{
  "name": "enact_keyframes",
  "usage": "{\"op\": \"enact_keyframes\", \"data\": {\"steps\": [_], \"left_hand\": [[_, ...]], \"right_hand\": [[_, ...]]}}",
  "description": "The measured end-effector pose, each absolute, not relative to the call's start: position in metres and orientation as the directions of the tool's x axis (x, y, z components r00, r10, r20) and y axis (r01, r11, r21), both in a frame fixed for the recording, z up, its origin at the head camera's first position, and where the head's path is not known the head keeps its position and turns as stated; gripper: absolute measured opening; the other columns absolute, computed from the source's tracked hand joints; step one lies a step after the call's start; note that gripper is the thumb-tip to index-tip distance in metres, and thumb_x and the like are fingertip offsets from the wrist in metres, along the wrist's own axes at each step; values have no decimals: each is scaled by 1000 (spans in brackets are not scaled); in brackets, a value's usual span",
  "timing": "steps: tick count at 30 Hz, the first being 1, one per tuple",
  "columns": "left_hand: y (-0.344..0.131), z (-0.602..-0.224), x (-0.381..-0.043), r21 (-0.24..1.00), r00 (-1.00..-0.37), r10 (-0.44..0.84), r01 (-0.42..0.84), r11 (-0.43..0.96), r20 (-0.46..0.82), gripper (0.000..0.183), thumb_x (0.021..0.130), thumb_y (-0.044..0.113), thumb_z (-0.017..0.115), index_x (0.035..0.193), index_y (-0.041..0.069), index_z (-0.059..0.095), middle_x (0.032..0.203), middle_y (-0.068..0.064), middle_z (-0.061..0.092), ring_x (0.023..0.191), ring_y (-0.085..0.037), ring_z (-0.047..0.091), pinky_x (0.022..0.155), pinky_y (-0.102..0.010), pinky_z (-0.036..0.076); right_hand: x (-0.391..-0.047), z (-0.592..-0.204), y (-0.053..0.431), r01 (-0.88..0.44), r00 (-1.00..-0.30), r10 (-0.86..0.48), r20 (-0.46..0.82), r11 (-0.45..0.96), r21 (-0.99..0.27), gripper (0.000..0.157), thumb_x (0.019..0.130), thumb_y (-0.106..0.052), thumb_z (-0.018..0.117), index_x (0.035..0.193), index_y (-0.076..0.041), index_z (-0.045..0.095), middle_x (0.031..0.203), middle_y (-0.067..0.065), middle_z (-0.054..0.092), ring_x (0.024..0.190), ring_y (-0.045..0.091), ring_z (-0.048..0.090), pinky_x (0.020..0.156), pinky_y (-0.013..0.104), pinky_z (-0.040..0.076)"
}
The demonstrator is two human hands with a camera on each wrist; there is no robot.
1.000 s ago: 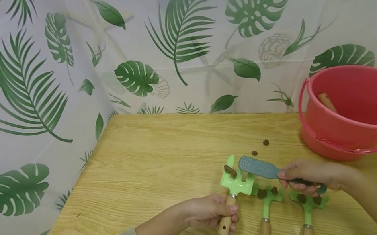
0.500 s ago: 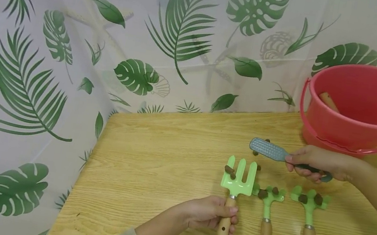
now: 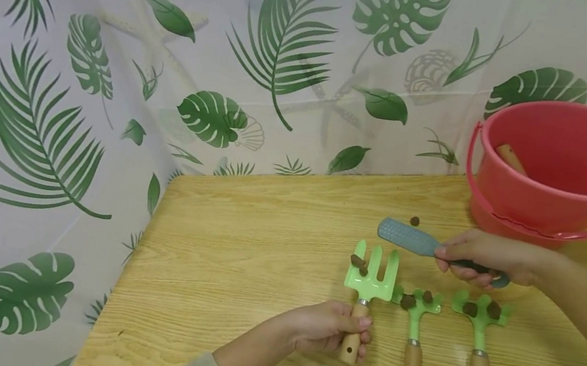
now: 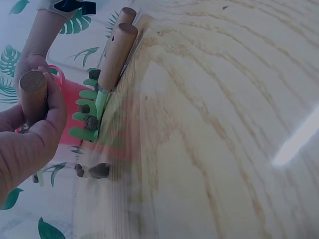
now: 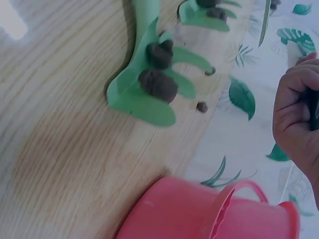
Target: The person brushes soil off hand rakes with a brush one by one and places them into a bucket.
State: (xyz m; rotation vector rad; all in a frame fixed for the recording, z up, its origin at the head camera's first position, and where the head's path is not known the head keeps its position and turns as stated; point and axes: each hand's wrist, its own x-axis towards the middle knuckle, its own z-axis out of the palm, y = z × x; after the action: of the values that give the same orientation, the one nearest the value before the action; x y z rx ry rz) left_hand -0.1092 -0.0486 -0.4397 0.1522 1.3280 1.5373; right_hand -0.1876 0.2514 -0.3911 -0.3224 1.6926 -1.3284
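Note:
In the head view my left hand [image 3: 331, 328] grips the wooden handle of a green hand fork [image 3: 369, 283], its tines pointing away and a couple of brown lumps [image 3: 358, 263] on its left tine. The handle's butt end shows in the left wrist view. My right hand [image 3: 478, 256] holds the dark handle of a blue-grey paddle-shaped tool [image 3: 407, 237] with a dotted flat head. That head hangs just beyond the fork's tips. Two green hand rakes [image 3: 416, 328] [image 3: 481, 337] with wooden handles lie to the right, brown lumps on their heads.
A pink bucket [image 3: 551, 209] stands at the back right with a wooden handle [image 3: 510, 157] inside. A loose brown lump [image 3: 415, 221] lies on the wooden table [image 3: 238, 250] behind the paddle tool. A leaf-patterned cloth [image 3: 310, 71] hangs along the table's back and left edges.
The paddle tool first lifted away from over the fork's tines, up and to the right, then shifted back left and slightly down. My left hand and the fork have hardly moved.

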Motion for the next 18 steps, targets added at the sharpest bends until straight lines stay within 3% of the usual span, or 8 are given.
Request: {"op": "enact_keyframes", "data": {"steps": [8,18], "left_hand": [[-46,-441,-111,783,-450,747,-604,149,-489,10,102,11,38,97,5,44,81,0,52,73,-9,58,77,-24,54],[-45,-437,-112,787,-452,742,-596,161,-495,13,102,11,39,95,3,46,82,1,52,73,-8,59,79,-26,55]], "right_hand": [[-170,-387,230,265,-499,-749,-436,347,-900,29,101,-24,45,84,-3,55,56,-4,37,43,5,33,43,17,32],[-148,-385,207,313,-443,-786,-431,315,-896,28,100,-24,46,82,-5,56,54,-4,35,42,4,31,42,17,30]]}}
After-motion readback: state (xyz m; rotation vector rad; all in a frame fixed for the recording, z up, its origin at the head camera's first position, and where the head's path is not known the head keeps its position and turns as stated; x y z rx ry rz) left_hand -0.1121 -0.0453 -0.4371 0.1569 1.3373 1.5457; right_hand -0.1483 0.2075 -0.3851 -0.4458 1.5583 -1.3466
